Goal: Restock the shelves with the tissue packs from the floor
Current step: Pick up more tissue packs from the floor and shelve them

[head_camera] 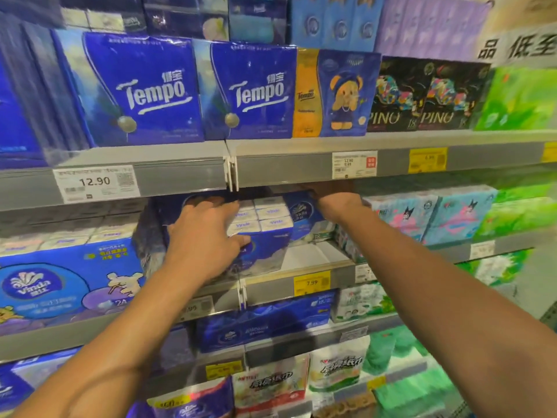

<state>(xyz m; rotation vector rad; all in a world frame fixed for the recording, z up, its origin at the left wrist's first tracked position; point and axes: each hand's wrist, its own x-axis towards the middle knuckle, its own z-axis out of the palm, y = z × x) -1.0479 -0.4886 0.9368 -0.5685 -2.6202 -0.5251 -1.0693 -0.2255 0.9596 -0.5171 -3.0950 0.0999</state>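
A dark blue Vinda tissue pack (266, 220), with white packets showing through its top, stands on the middle shelf (328, 268). My left hand (205, 236) grips its left front corner, fingers curled over the top and thumb on the front face. My right hand (334, 198) reaches in at the pack's upper right, just under the shelf above. Its fingers are hidden in the shadow behind the pack and that shelf's edge. No packs on the floor are in view.
Tempo packs (141, 89) and a bear-print pack (340, 92) fill the upper shelf (391, 164). A large Vinda pack (66, 282) stands left of my pack; bare white shelf (304, 256) and pastel packs (422, 215) lie to its right. Lower shelves hold more packs.
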